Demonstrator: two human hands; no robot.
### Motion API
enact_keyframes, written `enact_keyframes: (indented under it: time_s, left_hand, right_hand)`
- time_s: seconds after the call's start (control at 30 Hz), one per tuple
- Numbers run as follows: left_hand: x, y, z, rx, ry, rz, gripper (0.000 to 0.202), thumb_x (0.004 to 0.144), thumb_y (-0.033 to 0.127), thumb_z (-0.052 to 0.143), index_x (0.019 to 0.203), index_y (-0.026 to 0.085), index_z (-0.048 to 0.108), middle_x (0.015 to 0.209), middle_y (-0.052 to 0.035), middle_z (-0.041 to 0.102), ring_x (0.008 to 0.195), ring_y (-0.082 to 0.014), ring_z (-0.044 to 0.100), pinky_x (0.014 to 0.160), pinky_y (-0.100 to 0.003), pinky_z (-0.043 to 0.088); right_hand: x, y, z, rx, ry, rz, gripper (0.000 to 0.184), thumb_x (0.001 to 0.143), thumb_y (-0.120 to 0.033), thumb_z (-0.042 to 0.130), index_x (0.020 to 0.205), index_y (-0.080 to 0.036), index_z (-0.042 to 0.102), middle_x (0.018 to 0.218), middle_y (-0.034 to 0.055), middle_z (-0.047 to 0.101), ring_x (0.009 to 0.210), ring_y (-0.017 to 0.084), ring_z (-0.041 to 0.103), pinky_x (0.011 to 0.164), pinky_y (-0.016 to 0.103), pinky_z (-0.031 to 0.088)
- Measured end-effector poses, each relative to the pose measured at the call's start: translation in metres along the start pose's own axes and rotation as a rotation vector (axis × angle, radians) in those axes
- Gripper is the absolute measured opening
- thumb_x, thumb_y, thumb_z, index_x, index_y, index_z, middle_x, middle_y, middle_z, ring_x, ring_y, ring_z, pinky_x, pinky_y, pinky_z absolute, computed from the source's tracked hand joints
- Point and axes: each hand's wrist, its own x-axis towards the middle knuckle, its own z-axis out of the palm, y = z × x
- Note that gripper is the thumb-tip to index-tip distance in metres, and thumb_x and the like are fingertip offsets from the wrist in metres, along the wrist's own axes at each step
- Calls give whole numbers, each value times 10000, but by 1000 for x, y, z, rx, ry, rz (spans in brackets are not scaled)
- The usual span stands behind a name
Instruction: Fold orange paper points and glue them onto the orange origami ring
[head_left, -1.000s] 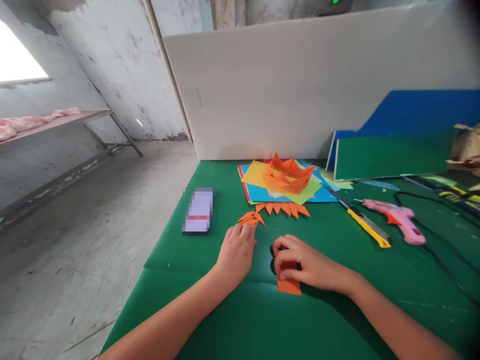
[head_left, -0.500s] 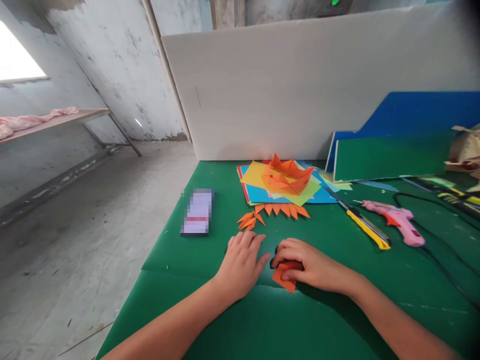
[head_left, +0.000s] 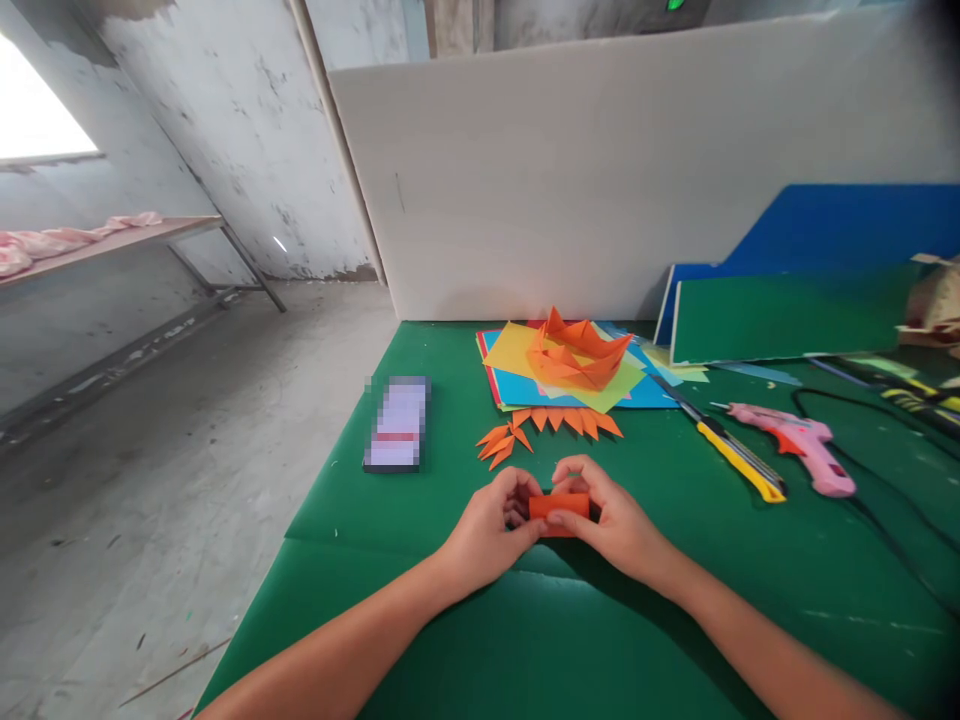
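A small piece of orange paper (head_left: 559, 506), bent over into a curve, is held between both hands just above the green table (head_left: 480, 650). My left hand (head_left: 504, 515) grips its left end, thumb at the lower edge and fingers behind. On its right end, my right hand (head_left: 600, 510) pinches with the thumb in front and the fingers curled behind. Beyond the hands lie several folded orange paper points, a loose cluster (head_left: 504, 442) and a row (head_left: 566, 420). Behind them an orange folded-paper ring with peaks (head_left: 581, 355) rests on a stack of coloured paper (head_left: 495, 350).
A phone with a blurred screen (head_left: 399, 425) lies to the left. Rightward are a yellow utility knife (head_left: 739, 465) and a pink glue gun (head_left: 799, 445) with a black cord. Green (head_left: 780, 315) and blue boards (head_left: 847, 225) lean against a white panel (head_left: 555, 190) at the back.
My left hand has moved right and taken hold of the orange paper's left end. The paper, flat and tilted in my right hand before, is now level and bent over between both hands.
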Motion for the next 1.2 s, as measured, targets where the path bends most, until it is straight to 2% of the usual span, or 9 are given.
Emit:
enact_keyframes:
  time_s: [0.07,0.13,0.23,0.33,0.4,0.6,0.9,1.03,1.2]
  left_hand:
    - [2,-3,0,-132,46,-26,241,777,131,564,981,197,453,792,28,496,640,-76,499,540,-167,407]
    - [3,-5,-1,-187,96,-27,336,754,109,558,1059,206,460,904,-3,510,716,-87,527,584,-176,429]
    - [4,-4,-2,-153,100,-9,338,760,115,543,1084,206,515,1038,-43,534,793,-109,553,644,-204,459]
    - [3,-1,-2,-28,93,-1,245,794,161,548,1034,190,591,991,-50,585,791,-131,558,665,-230,467]
    - [2,1,-3,30,93,6,217,807,226,592,1018,182,615,961,-52,610,790,-143,567,673,-243,476]
    - [0,2,-4,34,98,32,374,684,365,783,966,165,642,947,-60,666,821,-175,616,745,-273,506]
    - [0,7,-7,149,225,87,164,767,312,706,856,179,670,824,-26,695,740,-152,621,677,-246,497]
    - [0,11,-8,217,229,101,102,788,289,685,808,189,679,776,-13,698,712,-146,620,662,-241,482]
    - [0,11,-5,268,222,160,46,789,186,643,756,190,675,766,-7,706,710,-142,630,672,-233,484]
  right_hand:
    - [-1,0,0,24,-26,-7,352,840,-341,640,1116,-273,431,896,-10,635,770,169,610,687,274,481]
    - [-2,0,-1,-40,-49,-46,441,799,-321,694,1164,-285,448,1019,15,644,870,193,616,731,288,486]
    - [0,0,-4,-169,-28,-144,350,807,-223,668,1128,-287,545,1137,34,627,1036,220,582,852,320,464]
    - [3,1,-5,-173,12,-210,217,841,-140,578,1011,-268,622,1035,28,659,973,197,605,843,311,466]
    - [4,1,-6,-146,32,-220,162,849,-153,584,957,-259,642,969,21,669,921,185,618,819,298,474]
    - [5,0,-5,-57,61,-213,74,822,-230,669,895,-243,671,939,19,686,907,177,635,830,288,485]
    - [6,-2,-5,35,118,-142,110,834,-327,662,827,-217,666,901,41,694,852,192,647,785,318,519]
    - [6,0,-2,61,161,-85,151,833,-357,650,809,-208,652,896,57,689,847,204,642,766,327,527]
    - [6,0,1,228,167,-45,165,852,-343,624,767,-208,582,822,22,653,718,151,607,670,275,508]
